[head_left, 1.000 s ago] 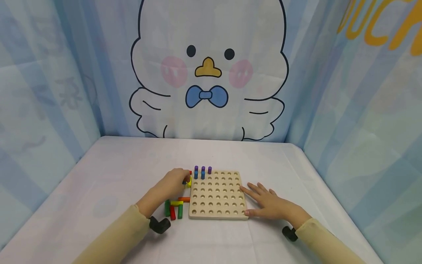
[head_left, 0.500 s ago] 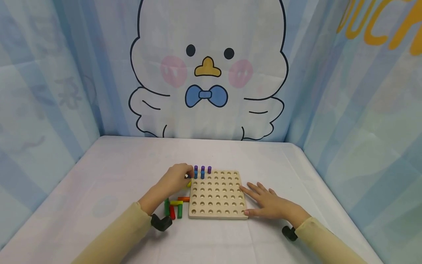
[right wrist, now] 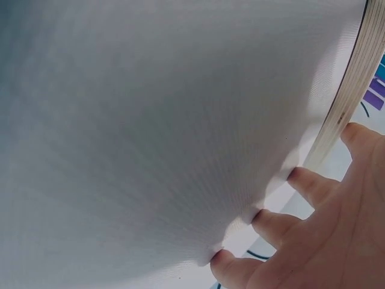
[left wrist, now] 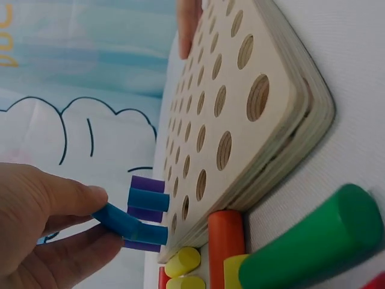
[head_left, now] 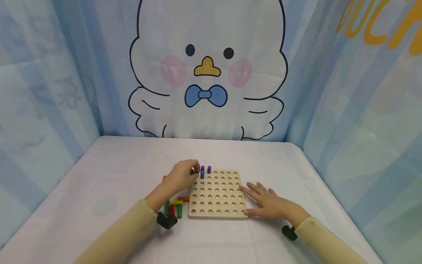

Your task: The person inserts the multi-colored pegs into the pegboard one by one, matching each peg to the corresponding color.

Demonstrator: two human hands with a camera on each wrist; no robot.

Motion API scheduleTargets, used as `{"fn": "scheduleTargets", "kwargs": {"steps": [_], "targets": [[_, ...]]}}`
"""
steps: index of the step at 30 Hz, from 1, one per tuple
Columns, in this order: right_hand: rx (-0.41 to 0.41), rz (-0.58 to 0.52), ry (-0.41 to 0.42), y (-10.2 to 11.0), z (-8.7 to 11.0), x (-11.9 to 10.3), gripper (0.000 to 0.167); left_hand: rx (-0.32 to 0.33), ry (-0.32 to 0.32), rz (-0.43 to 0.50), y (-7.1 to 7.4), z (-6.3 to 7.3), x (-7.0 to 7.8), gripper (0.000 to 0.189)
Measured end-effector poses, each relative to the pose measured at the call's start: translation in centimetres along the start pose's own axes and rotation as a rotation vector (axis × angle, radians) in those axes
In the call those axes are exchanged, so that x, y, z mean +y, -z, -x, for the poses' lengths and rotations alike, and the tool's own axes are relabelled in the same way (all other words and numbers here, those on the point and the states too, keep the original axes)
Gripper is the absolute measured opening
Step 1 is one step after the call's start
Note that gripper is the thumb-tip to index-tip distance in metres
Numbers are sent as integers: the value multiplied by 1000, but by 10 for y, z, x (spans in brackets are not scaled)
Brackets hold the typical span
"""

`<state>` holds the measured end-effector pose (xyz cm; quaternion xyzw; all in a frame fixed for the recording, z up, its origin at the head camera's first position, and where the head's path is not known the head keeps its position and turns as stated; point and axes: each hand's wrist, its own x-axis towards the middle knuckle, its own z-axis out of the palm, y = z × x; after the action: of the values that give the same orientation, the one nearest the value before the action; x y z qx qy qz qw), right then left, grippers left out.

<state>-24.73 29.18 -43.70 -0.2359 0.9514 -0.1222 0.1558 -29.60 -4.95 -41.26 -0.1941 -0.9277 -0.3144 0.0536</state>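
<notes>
My left hand [head_left: 179, 178] hovers at the far left corner of a wooden pegboard [head_left: 217, 216]. Between thumb and fingers it pinches a blue peg [left wrist: 117, 221], tilted, its end close to or touching a standing blue peg [left wrist: 153, 233]. A second blue peg [head_left: 202, 174] stands in the board, with purple pegs [head_left: 209, 169] in the row behind. In the head view the hand hides part of that corner. My right hand [head_left: 271, 205] lies with fingers spread at the board's right side, thumb and index finger touching its edge.
Loose pegs lie left of the board: green [head_left: 179, 211], red [head_left: 172, 210], yellow [head_left: 176, 202] and orange [head_left: 183, 199] ones. Another orange peg [head_left: 164, 178] shows behind the left hand. A white cloth [head_left: 270, 242] covers the table, and a printed curtain [head_left: 211, 121] stands behind.
My left hand has moved right and farther back, from the loose pegs to the board's far left corner, carrying the blue peg. The right hand stays in place.
</notes>
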Motion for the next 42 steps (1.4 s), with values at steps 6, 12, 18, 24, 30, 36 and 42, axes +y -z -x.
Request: {"fn": "scheduleTargets", "kwargs": {"steps": [6,12,18,24,30,36,42], "targets": [[-4,-4,4,0,0,0,89,39,-16,9,-4,-7,3,13],[-2,-1,7,0,-1,2,89,31,-39,-5,-7,-15,7,14],[0,4,13,-1,-1,4,88,42,-71,-76,-11,-21,8,18],[-1,-6,18,0,-1,3,88,82,-90,-141,-18,-26,8,17],[3,-18,28,-2,-1,3,89,76,-79,-205,-25,-27,7,18],[3,1,22,-5,-3,5,88,99,-98,-207,-29,-29,6,20],[10,5,12,-3,-3,4,89,103,-117,-200,-31,-34,5,19]]}}
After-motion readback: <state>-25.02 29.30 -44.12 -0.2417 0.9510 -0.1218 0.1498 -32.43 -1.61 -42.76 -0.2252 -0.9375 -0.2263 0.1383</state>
